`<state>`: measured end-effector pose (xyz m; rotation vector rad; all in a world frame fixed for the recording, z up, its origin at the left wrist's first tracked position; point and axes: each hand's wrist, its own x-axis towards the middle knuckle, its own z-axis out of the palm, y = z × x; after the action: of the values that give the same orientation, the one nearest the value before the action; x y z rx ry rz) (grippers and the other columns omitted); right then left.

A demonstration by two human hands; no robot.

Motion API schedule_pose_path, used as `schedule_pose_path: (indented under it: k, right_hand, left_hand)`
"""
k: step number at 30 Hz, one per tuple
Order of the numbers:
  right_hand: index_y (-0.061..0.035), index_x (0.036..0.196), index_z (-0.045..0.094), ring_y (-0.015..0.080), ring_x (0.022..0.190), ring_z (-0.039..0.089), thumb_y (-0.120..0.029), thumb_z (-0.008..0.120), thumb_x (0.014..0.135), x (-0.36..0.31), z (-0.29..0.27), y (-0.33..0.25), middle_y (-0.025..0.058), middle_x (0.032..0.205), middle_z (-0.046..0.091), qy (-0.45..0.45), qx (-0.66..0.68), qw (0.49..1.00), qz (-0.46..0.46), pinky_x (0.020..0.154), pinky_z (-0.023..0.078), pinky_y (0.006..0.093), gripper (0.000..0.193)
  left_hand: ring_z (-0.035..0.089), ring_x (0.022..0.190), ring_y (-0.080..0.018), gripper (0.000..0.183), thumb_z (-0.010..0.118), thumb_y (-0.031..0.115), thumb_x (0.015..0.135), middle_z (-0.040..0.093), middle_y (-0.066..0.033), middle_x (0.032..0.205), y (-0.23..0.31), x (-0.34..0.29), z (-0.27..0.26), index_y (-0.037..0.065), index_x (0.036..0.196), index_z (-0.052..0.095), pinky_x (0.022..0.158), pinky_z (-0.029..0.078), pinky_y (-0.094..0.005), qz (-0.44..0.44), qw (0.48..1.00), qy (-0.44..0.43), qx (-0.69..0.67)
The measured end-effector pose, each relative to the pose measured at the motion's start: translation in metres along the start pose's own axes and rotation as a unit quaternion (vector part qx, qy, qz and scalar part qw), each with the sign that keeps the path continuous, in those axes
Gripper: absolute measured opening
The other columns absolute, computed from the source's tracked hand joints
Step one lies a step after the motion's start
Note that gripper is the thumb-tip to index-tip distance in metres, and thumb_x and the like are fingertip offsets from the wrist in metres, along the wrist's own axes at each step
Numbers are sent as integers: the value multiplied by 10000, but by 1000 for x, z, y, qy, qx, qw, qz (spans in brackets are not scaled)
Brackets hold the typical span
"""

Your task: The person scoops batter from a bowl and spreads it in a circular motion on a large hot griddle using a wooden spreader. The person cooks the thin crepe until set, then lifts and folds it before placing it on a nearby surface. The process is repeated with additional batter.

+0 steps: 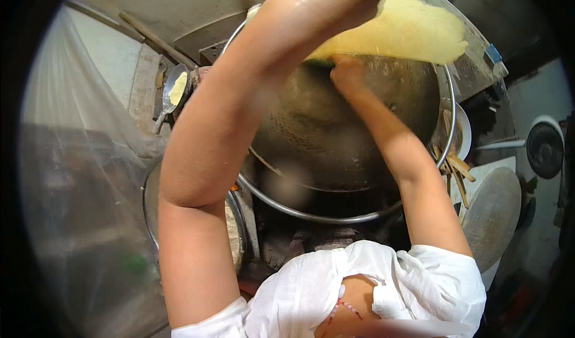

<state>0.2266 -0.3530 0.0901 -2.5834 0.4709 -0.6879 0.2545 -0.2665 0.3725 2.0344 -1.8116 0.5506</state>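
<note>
Curls the right hand [347, 73], with a yellow sheet [413, 29] just beyond and a dark pan [359, 140] nearer the body; reaches the left hand [368, 0] farther forward; cannot tell either grip, nor the left's opening.

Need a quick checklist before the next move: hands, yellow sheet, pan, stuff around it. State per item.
1. Right hand at the near edge of the yellow sheet: ok; exact grip cannot be made out.
2. Left hand fully in view: not ok; it is at the top edge of the picture, fingers not visible.
3. Sheet whole: cannot tell; the left forearm and the picture edge may hide part.
4. Wooden sticks outside the pan: ok; they lie to its right.
5. Pan heat: cannot tell; no flame shows.
</note>
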Motion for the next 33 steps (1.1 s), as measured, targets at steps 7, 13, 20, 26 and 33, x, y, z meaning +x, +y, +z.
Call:
schedule_pose_path:
  k: [7,13,20,26,33]
  right_hand:
    - [-51,914,693,386,890,630,-144,608,762,-53,-101,193,186,906,672,4,-177,965,192,773,502,424,197]
    - [-68,1097,652,386,896,628,-79,566,751,-258,-304,269,222,956,657,235,-84,883,397,763,478,420,357]
    - [37,1241,532,418,1021,583,-82,595,845,-561,-291,327,286,1149,581,106,-279,731,614,900,448,487,418]
    - [60,907,590,384,676,620,-207,602,896,-518,-232,235,183,744,648,85,-37,845,527,603,496,425,268]
    - [40,1096,590,236,850,669,-314,623,898,-284,-216,151,138,987,666,34,718,526,454,735,554,392,406]
  left_hand:
    - [582,584,-264,166,603,108,753,555,-117,552,128,13,4,49,608,548,600,414,-381,159,986,35,-41]
    - [564,642,-225,24,574,59,675,585,-67,670,164,-95,81,73,672,555,638,405,-348,28,995,-96,13]
    - [599,775,-267,164,605,9,658,630,-79,811,166,-237,126,81,805,597,708,444,-372,-120,984,-96,-88]
    - [597,894,-289,361,646,-23,624,651,-89,967,187,-300,74,80,968,604,808,432,-400,-172,970,-94,-140]
    - [604,918,-285,353,637,-45,652,653,-102,976,168,-291,1,74,985,626,911,413,-448,-124,967,-137,-175]
